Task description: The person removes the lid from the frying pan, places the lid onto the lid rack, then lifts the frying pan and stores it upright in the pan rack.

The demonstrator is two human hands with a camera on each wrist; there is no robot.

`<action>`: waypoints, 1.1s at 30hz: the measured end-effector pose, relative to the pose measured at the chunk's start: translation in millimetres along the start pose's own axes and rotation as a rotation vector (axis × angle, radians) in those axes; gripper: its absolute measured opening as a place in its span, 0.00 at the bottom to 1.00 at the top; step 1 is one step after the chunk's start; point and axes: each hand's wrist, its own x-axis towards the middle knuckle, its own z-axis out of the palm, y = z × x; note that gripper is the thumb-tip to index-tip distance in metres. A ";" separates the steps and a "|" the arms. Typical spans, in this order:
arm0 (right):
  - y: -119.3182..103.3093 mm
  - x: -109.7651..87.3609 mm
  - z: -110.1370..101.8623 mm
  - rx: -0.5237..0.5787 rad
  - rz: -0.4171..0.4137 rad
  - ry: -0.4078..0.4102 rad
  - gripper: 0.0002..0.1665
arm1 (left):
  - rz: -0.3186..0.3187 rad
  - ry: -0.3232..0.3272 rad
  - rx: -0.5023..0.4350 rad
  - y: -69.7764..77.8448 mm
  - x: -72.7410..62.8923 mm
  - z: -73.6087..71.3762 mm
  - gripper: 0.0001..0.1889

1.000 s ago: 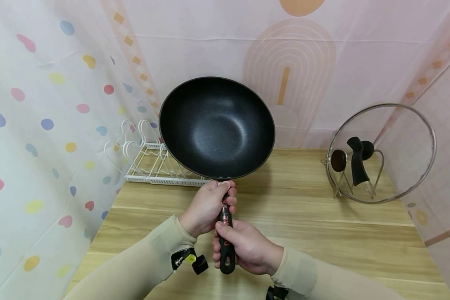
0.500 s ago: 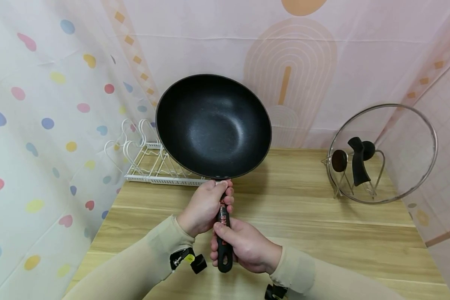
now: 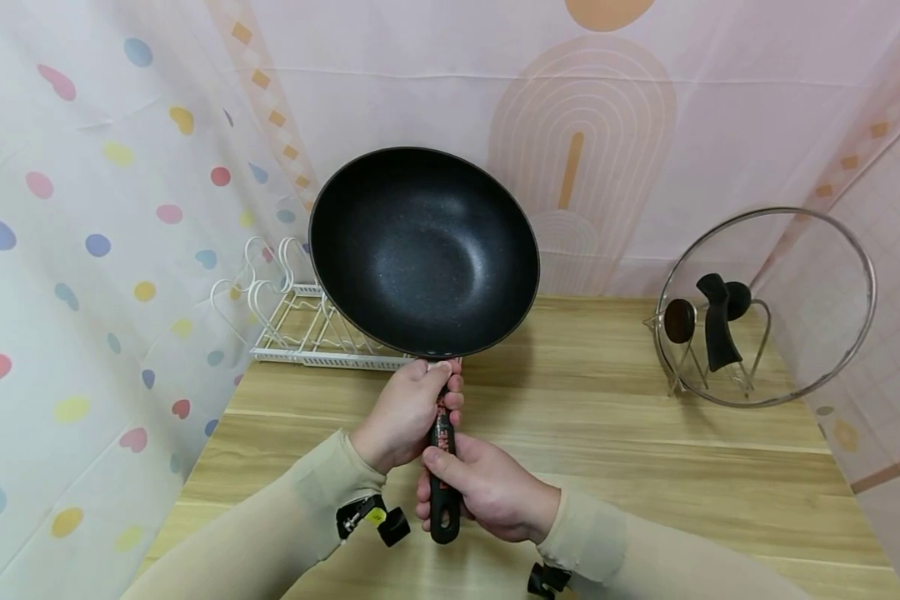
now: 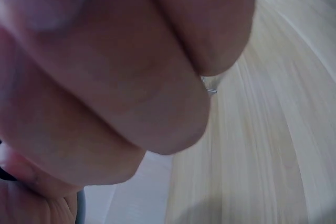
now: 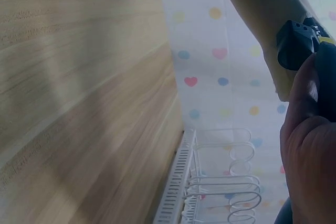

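A black wok (image 3: pixel 427 258) is held up over the table, its dark inner side tilted toward the head camera. Near the bowl, my left hand (image 3: pixel 405 412) grips the top of the black handle (image 3: pixel 443 437), fingers curled round it and thumb along it. Lower down, my right hand (image 3: pixel 495 490) holds the same handle close to its hanging hole, thumb across the front. Curled fingers (image 4: pixel 131 77) fill much of the left wrist view. Behind the wok's lower left side stands a white wire rack (image 3: pixel 352 361), partly hidden by the bowl.
At the right, a glass lid (image 3: pixel 802 333) with a metal rim leans in a small wire stand (image 3: pixel 761 333). The wooden table (image 3: pixel 630 442) meets a pale patterned curtain (image 3: pixel 420 75) at the back. Another dotted curtain (image 3: pixel 67 275) hangs along the left side.
The wok has shifted slightly left and a little upward, both hands moving with it. Their grip on the handle looks the same. The rack and lid stay put.
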 end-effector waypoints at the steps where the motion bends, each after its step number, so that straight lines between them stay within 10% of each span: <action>1: 0.0 0.4 -0.1 -0.008 -0.003 0.000 0.16 | 0.003 0.001 0.005 -0.1 0.1 -0.3 0.11; 33: -0.7 9.3 3.7 -0.138 0.003 0.095 0.14 | 0.030 0.084 0.117 3.4 -2.7 -6.4 0.12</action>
